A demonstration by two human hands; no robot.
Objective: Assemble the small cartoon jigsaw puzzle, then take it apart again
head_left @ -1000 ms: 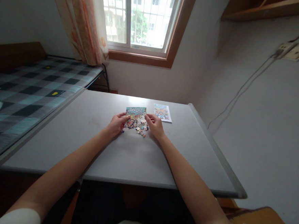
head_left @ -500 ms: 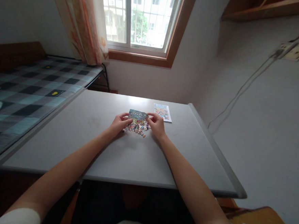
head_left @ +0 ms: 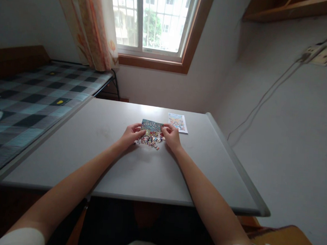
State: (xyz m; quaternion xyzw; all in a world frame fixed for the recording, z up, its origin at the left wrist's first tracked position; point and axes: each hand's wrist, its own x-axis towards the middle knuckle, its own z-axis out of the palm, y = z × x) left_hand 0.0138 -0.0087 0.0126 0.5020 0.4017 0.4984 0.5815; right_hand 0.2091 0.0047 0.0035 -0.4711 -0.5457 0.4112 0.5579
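Observation:
A joined section of a jigsaw puzzle (head_left: 152,126), bluish with pale lettering, is between my hands on the table. My left hand (head_left: 131,134) grips its left edge, thumb in front and fingers bent behind. At the opposite edge my right hand (head_left: 172,136) pinches the section between thumb and fingers. Loose puzzle pieces (head_left: 151,139) in many colours lie in a pile just in front of it, between both hands. Whether the section rests flat or is slightly raised, I cannot tell. Behind my right hand lies a printed picture sheet (head_left: 178,123) with a white border.
The white table (head_left: 114,179) has raised grey edges. To the left is a bed (head_left: 37,87) with a checked cover, below a patterned curtain (head_left: 94,28). A window (head_left: 162,21) faces me. Cables (head_left: 261,99) hang along the right wall, and a wooden stool (head_left: 292,243) stands at lower right.
The joined puzzle section has shifted very slightly to the right, and more of its right side shows by my right thumb. Both hands keep nearly the same place.

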